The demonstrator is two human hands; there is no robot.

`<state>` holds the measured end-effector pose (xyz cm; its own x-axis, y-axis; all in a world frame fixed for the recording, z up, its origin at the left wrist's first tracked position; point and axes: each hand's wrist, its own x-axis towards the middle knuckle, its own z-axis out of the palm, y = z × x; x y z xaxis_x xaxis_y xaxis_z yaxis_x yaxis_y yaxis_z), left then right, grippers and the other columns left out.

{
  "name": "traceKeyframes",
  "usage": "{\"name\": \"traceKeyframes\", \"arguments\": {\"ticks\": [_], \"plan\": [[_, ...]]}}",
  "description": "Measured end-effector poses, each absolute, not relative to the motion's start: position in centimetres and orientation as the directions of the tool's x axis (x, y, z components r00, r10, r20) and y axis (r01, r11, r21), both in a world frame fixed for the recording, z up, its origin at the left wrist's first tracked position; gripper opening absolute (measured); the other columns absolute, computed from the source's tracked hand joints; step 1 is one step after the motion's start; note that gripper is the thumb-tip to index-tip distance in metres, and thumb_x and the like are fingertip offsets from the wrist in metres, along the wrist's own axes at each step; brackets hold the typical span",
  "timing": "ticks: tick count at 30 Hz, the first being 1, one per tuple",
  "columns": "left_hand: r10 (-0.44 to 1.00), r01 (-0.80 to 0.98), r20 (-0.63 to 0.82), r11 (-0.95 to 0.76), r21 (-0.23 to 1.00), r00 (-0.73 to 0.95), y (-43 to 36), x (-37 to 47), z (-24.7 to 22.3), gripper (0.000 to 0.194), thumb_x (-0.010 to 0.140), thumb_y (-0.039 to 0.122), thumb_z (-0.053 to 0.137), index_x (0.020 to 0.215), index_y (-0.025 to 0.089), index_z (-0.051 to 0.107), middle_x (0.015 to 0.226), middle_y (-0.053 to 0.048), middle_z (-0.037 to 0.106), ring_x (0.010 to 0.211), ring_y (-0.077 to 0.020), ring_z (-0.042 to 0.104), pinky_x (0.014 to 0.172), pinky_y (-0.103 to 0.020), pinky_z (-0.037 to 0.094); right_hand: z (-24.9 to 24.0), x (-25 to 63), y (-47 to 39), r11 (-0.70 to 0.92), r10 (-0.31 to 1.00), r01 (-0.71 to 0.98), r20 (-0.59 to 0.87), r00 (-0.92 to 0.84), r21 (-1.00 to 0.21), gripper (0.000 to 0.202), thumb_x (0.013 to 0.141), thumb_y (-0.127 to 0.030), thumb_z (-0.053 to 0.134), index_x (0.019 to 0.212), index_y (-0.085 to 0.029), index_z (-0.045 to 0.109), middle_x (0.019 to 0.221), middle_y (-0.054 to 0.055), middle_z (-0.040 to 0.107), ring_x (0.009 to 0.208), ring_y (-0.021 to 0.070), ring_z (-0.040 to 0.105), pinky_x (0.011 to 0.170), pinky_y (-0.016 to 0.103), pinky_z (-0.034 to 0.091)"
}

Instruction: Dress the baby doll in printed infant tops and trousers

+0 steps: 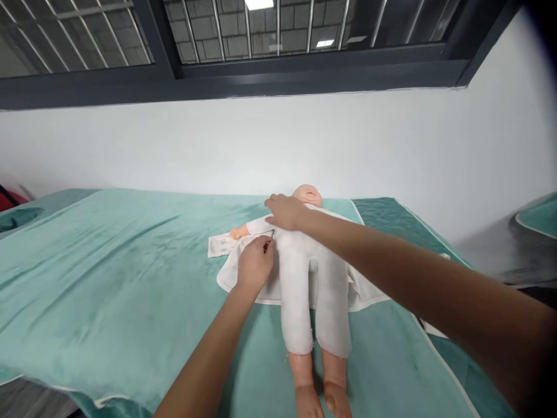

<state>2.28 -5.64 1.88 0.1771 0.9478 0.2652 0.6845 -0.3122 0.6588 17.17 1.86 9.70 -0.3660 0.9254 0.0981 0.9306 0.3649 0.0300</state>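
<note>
A baby doll [296, 290] with a white cloth body lies on its back, head towards the wall and bare feet towards me. Spread beneath it is a white garment [369, 293], one sleeve [219, 244] lying flat past the doll's hand on the left. My left hand [256, 264] is closed in a pinch at the doll's side, by the garment's edge; what it pinches is too small to make out. Across the doll's chest reaches my right arm, and my right hand [285, 212] rests with bent fingers at the doll's shoulder and upper arm, partly hiding the chest.
A green cloth [130, 278] with wrinkles covers the table under the doll. Behind it stands a white wall [217, 145] below a dark-framed window with bars. Something red [9, 198] is at the far left edge, and another green cover [542, 216] at the right.
</note>
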Motion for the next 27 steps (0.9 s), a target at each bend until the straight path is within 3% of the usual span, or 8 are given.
{"name": "traceKeyframes", "arguments": {"ticks": [3, 6, 9, 12, 14, 19, 24, 27], "plan": [[0.914, 0.877, 0.364, -0.316, 0.362, 0.179, -4.0, 2.7, 1.1, 0.027, 0.088, 0.022, 0.046, 0.11, 0.02, 0.063, 0.103, -0.011, 0.067, 0.104, -0.0299, 0.058, 0.079, -0.038, 0.044, 8.0, 14.0, 2.9, 0.371, 0.928, 0.928, -0.017, -0.371, 0.018, 0.036, 0.086, -0.042, 0.059, 0.113, -0.019, 0.06, 0.129, 0.015, 0.059, 0.12, 0.0329, 0.052, 0.094, 0.046, 0.043], [0.944, 0.92, 0.3, -0.235, 0.314, 0.139, -2.7, 2.6, 0.2, 0.031, 0.087, 0.026, 0.051, 0.115, 0.019, 0.061, 0.11, -0.014, 0.063, 0.107, -0.0318, 0.057, 0.075, -0.037, 0.044, 7.3, 13.4, 3.5, 0.34, 0.936, 0.94, -0.092, -0.339, -0.008, 0.035, 0.086, -0.046, 0.058, 0.107, -0.019, 0.062, 0.117, 0.015, 0.067, 0.108, 0.0325, 0.06, 0.09, 0.047, 0.044], [0.965, 0.869, 0.254, -0.174, 0.464, 0.058, -1.4, 1.8, -0.4, 0.02, 0.084, 0.033, 0.058, 0.098, 0.02, 0.064, 0.105, -0.012, 0.065, 0.1, -0.0298, 0.059, 0.074, -0.035, 0.044, 7.5, 14.7, 3.1, 0.335, 0.939, 0.942, -0.073, -0.337, -0.04, 0.037, 0.09, -0.049, 0.052, 0.111, -0.02, 0.06, 0.115, 0.012, 0.069, 0.102, 0.0293, 0.064, 0.087, 0.043, 0.045], [0.974, 0.683, 0.223, -0.133, 0.718, -0.046, 0.0, 0.5, -0.6, 0.015, 0.077, 0.036, 0.064, 0.076, 0.021, 0.062, 0.08, -0.006, 0.067, 0.084, -0.0262, 0.061, 0.075, -0.034, 0.042, 8.2, 16.3, 1.9, 0.319, 0.947, 0.945, -0.003, -0.32, -0.064, 0.045, 0.092, -0.054, 0.045, 0.121, -0.02, 0.054, 0.122, 0.011, 0.067, 0.105, 0.0296, 0.063, 0.082, 0.04, 0.045], [0.972, 0.562, 0.212, -0.118, 0.818, -0.105, 0.6, -0.3, -0.8, 0.018, 0.077, 0.037, 0.063, 0.071, 0.021, 0.062, 0.072, -0.005, 0.066, 0.08, -0.0248, 0.061, 0.076, -0.034, 0.042, 8.4, 17.3, 1.0, 0.312, 0.95, 0.947, 0.024, -0.311, -0.077, 0.048, 0.093, -0.057, 0.042, 0.124, -0.021, 0.052, 0.122, 0.011, 0.066, 0.104, 0.0297, 0.064, 0.079, 0.038, 0.046], [0.962, 0.309, 0.212, -0.151, 0.939, -0.171, 0.9, -1.3, -1.2, 0.027, 0.076, 0.038, 0.057, 0.092, 0.019, 0.065, 0.092, -0.004, 0.071, 0.08, -0.0183, 0.062, 0.072, -0.029, 0.045, 8.1, 18.4, -0.4, 0.345, 0.939, 0.935, 0.047, -0.342, -0.081, 0.046, 0.092, -0.06, 0.041, 0.114, -0.023, 0.058, 0.116, 0.01, 0.069, 0.098, 0.0285, 0.064, 0.079, 0.038, 0.044], [0.944, 0.131, 0.165, -0.132, 0.983, -0.287, 0.6, -1.6, -1.2, 0.022, 0.071, 0.039, 0.059, 0.077, 0.019, 0.053, 0.072, 0.002, 0.059, 0.061, -0.0109, 0.051, 0.058, -0.024, 0.042, 7.7, 18.6, -0.8, 0.352, 0.936, 0.934, 0.039, -0.35, -0.06, 0.045, 0.092, -0.057, 0.044, 0.117, -0.023, 0.059, 0.119, 0.011, 0.067, 0.104, 0.03, 0.062, 0.085, 0.04, 0.043], [0.927, 0.097, 0.161, -0.135, 0.986, -0.339, 0.4, -1.7, -1.0, 0.024, 0.073, 0.042, 0.059, 0.075, 0.019, 0.051, 0.07, 0.002, 0.055, 0.061, -0.0107, 0.05, 0.059, -0.024, 0.042, 7.5, 18.6, -0.9, 0.344, 0.939, 0.938, 0.008, -0.344, -0.042, 0.04, 0.09, -0.053, 0.049, 0.113, -0.023, 0.061, 0.114, 0.011, 0.069, 0.104, 0.0298, 0.062, 0.086, 0.041, 0.042]]}}
